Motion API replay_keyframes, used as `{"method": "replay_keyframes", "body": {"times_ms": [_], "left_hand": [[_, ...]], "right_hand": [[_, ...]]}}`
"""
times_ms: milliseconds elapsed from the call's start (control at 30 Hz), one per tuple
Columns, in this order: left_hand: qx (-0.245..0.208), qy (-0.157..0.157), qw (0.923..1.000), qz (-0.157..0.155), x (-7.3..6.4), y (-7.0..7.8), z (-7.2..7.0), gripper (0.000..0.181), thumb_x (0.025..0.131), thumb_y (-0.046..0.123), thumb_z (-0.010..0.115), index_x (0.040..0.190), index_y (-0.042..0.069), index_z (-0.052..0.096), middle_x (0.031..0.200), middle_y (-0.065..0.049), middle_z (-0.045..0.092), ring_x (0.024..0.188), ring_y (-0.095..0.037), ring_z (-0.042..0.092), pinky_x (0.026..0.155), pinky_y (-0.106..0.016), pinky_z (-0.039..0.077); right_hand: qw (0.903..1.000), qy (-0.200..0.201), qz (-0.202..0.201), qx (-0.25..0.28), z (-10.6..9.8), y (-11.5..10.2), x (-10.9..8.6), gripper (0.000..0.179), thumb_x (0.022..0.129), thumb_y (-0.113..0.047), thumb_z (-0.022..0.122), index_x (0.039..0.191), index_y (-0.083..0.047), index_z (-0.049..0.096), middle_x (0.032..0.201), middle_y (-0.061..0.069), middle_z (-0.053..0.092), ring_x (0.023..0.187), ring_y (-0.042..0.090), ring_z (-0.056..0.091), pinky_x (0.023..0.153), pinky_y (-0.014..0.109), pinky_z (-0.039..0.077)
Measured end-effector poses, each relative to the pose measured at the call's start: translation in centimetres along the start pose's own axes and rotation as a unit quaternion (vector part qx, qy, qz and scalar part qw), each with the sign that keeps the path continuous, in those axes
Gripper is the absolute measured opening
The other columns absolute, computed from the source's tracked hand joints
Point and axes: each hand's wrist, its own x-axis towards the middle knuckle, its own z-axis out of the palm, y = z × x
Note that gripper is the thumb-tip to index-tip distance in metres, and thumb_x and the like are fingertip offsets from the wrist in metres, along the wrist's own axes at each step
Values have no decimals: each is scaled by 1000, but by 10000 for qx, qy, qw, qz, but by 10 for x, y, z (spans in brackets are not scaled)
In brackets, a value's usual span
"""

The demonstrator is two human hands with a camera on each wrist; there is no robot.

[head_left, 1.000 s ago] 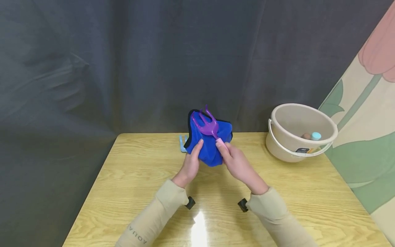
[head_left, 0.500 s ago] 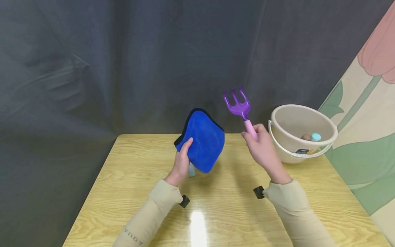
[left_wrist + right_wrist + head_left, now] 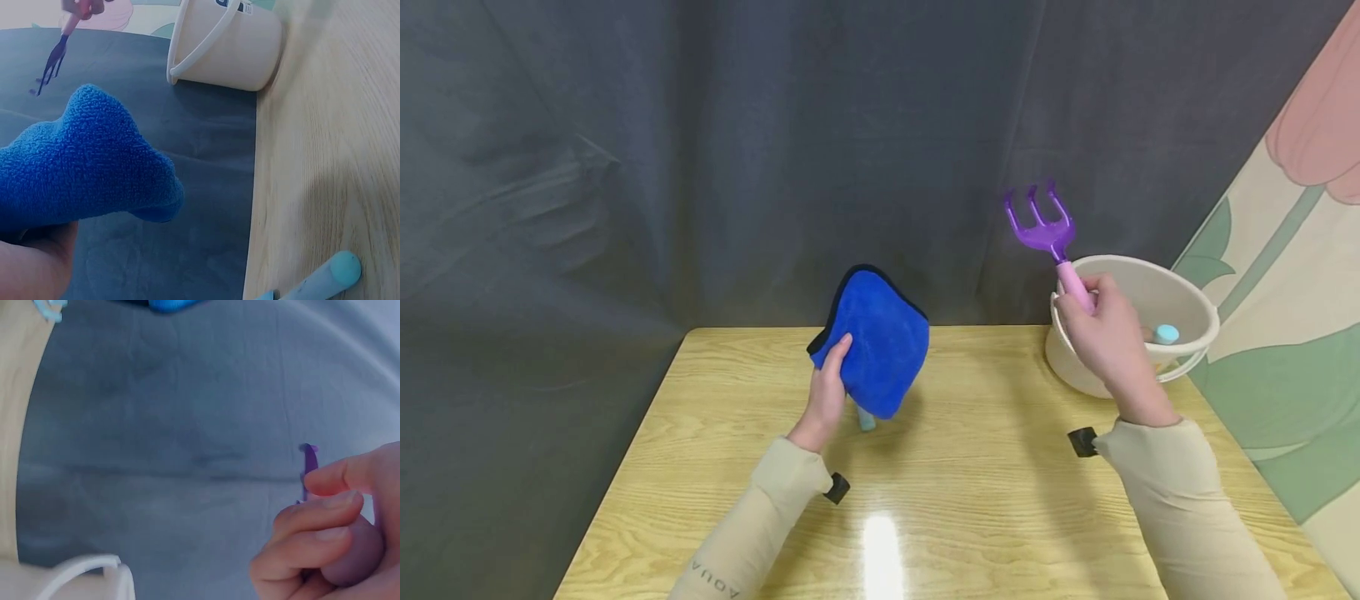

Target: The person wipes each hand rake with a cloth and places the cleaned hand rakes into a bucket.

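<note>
My right hand (image 3: 1108, 337) grips the pink handle of a purple three-pronged hand rake (image 3: 1047, 229), prongs up, in front of the bucket's left side. In the right wrist view the fingers (image 3: 312, 547) curl round the handle's end. A blue cleaning cloth (image 3: 883, 342) with black edging is held by my left hand (image 3: 826, 396), thumb on its front face. Beneath the cloth, a light blue tool (image 3: 867, 419) lies on the table, mostly covered in the head view; its rounded handle end (image 3: 334, 275) shows in the left wrist view.
A beige bucket (image 3: 1071, 367) with a white handle stands at the table's back right. Inside it are a light blue-ended item (image 3: 1166, 334) and something brown. A dark curtain (image 3: 850, 150) hangs behind the wooden table (image 3: 955, 500).
My right hand has lifted the rake off the cloth and carried it right and up to the bucket. My left hand has shifted slightly left with the cloth, which now hangs more spread out.
</note>
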Motion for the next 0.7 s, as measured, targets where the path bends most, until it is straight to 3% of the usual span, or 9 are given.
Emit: {"method": "replay_keyframes", "body": {"times_ms": [267, 433, 600, 700], "left_hand": [[8, 70, 9999, 106, 1, -1, -7, 65, 104, 46, 42, 155, 6, 37, 153, -13, 44, 138, -29, 43, 114, -43, 33], [99, 184, 9998, 73, 2, -1, -10, 66, 104, 47, 42, 154, 4, 37, 154, -12, 43, 139, -28, 42, 115, -42, 31], [105, 237, 9996, 65, 3, -2, -12, 68, 103, 49, 43, 154, 3, 37, 154, -12, 42, 140, -27, 40, 116, -41, 30], [130, 222, 9996, 96, 4, -3, -12, 68, 104, 49, 43, 155, 4, 36, 155, -12, 41, 140, -27, 39, 116, -42, 29]], "right_hand": [[9982, -60, 169, -579, -40, 11, 16, 56, 102, -38, 50, 135, 7, 50, 118, 26, 56, 96, 33, 51, 72, 37, 40], [9946, -54, 155, -1022, -64, 16, 25, 62, 100, -49, 50, 127, 6, 58, 114, 28, 60, 93, 38, 57, 70, 41, 43], [9867, -373, 64, -1581, -85, 18, 34, 71, 100, -59, 46, 118, 7, 62, 110, 31, 63, 98, 45, 55, 73, 48, 43], [9787, -629, -36, -1954, -97, 19, 41, 71, 101, -57, 45, 119, 10, 60, 106, 32, 63, 97, 47, 56, 72, 50, 44]]}}
